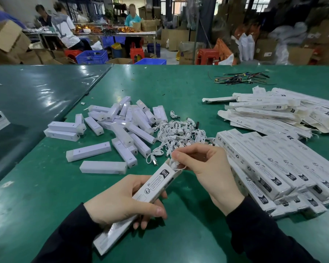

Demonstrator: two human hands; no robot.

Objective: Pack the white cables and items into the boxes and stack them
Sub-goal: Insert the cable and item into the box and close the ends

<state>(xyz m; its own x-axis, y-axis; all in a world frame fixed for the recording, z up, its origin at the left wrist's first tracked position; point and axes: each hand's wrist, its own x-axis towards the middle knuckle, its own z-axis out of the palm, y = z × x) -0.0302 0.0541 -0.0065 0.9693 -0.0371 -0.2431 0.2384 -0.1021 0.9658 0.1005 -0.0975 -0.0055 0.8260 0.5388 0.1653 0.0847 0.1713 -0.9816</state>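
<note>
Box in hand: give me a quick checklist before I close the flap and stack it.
1. Left hand grips box firmly: ok.
2. Box's top flap open: ok.
3. Cable fully inside box: not ok, right hand pinches it at the mouth.
4. White item already in box: cannot tell.
5. Room on the stack at right: ok.
6. More cables in the pile for later boxes: ok.
</note>
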